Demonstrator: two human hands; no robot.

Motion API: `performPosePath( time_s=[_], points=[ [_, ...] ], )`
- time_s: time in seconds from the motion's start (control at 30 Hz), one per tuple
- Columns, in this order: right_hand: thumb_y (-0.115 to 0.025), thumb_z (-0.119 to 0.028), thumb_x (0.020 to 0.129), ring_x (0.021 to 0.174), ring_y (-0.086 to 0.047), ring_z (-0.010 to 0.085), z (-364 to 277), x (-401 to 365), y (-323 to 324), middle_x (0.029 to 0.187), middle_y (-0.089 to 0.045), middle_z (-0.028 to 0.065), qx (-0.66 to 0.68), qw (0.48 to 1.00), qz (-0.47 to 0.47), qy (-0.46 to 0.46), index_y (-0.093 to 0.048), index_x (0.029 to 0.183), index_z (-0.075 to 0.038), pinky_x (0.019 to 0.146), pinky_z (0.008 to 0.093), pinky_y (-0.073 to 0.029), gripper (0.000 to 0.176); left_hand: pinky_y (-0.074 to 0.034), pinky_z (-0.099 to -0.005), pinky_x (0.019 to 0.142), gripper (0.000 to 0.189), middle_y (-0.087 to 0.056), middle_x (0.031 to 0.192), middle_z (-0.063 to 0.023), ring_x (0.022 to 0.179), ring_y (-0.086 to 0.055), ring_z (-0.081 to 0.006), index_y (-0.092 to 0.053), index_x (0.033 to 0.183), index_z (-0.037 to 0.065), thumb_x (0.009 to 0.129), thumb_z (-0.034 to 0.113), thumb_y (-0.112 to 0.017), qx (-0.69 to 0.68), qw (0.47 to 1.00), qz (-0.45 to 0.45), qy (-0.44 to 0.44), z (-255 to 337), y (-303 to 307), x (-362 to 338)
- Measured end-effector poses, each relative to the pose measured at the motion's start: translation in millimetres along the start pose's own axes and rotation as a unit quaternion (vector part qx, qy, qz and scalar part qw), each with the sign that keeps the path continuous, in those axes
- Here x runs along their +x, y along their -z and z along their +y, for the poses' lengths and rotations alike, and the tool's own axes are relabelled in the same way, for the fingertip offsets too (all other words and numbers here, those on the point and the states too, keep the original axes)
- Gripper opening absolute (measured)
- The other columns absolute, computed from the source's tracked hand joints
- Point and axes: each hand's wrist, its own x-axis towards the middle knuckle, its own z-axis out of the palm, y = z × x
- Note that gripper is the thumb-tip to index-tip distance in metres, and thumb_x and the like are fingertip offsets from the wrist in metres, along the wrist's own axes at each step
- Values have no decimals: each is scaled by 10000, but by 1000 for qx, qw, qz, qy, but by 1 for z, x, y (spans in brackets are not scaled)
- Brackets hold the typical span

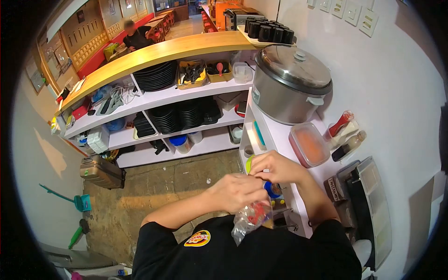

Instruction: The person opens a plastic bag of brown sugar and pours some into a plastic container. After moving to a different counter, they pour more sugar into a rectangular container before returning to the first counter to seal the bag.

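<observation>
My left hand (237,192) is closed around a crumpled clear plastic bag (247,225) with red and tan contents, which hangs below the fist in front of my chest. My right hand (275,167) is bent over with its fingers pinched together, right at the thumb side of my left hand. What those fingertips pinch is hidden. A small yellow-green item (248,164) shows just beyond them. Below my right hand, a blue-lidded container (272,189) sits in the side shelf.
On the right counter stand a large rice cooker (294,84), a lidded tub with orange contents (309,144) and bottles (347,145). Shelves ahead hold stacked black plates (156,77). A suitcase (102,171) stands on the floor. A person (136,37) sits beyond the wooden counter (158,50).
</observation>
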Motion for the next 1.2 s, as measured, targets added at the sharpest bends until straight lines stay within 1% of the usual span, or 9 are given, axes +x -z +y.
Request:
performPosePath(
  time_s=[0.1,0.27,0.43,0.6,0.67,0.7,0.9,1.0,1.2],
  points=[
    [-603,21,686,769,-555,289,-10,-15,-20,777,-545,111,-146,980,134,1,-600,821,7,669,359,-463,135,-401,-335,443,221,-427,621,-45,517,-509,-220,-506,687,80,674,174,-705,76,992,42,88,-8,3,-13],
    [-606,-6,657,786,-526,254,-17,-27,-49,784,-506,91,-316,937,150,6,-533,727,-14,697,339,-464,102,-459,-361,514,114,-473,698,-88,606,-554,-283,-520,766,54,718,111,-606,109,950,46,288,-26,-8,-33],
    [-568,-99,690,834,-511,213,-5,-39,-74,811,-518,76,-421,903,82,-25,-549,752,-24,739,316,-418,99,-480,-486,641,189,-597,737,-257,723,-587,-432,-582,776,-44,707,131,-585,13,910,-121,397,-64,-52,-51],
    [-534,-156,724,902,-475,170,-25,-65,-93,922,-507,37,-512,853,-97,-28,-633,845,-36,766,305,-385,198,-494,-450,677,255,-622,787,-257,783,-617,-405,-609,777,-49,666,179,-642,-167,842,-333,389,-62,-112,-61],
    [-525,-178,765,957,-468,172,-23,-76,-104,945,-498,41,-513,855,-71,-32,-650,861,-52,808,328,-381,202,-500,-422,680,287,-633,783,-246,791,-641,-375,-621,787,-34,646,209,-675,-259,794,-408,370,-60,-137,-72],
    [-525,-179,773,968,-467,177,-23,-83,-104,948,-498,48,-494,867,-46,-46,-645,867,-55,817,334,-380,196,-495,-385,650,301,-642,780,-228,719,-646,-309,-638,838,-20,655,216,-682,-397,818,-263,323,-54,-135,-75],
    [-523,-178,852,758,-585,313,-15,-111,-106,943,-480,144,-354,916,60,-182,-487,888,-52,711,411,-485,136,-483,-342,667,271,-661,804,-144,745,-622,-253,-625,928,-25,691,102,-655,-320,775,-464,285,-56,-129,-31],
    [-509,-176,875,679,-607,328,-19,-111,-108,1004,-484,159,-262,931,46,-249,-482,911,-60,601,444,-492,124,-483,-327,669,219,-682,796,-120,722,-612,-153,-649,859,-29,701,118,-685,-406,755,-419,300,-56,-130,-36],
    [-531,-176,875,602,-599,325,-13,-108,-98,871,-568,121,-217,940,-23,-263,-479,906,-79,543,426,-498,113,-478,-310,644,168,-668,759,-132,694,-622,-176,-650,848,-24,710,71,-673,-497,698,-412,311,-62,-115,-51]
  ],
)
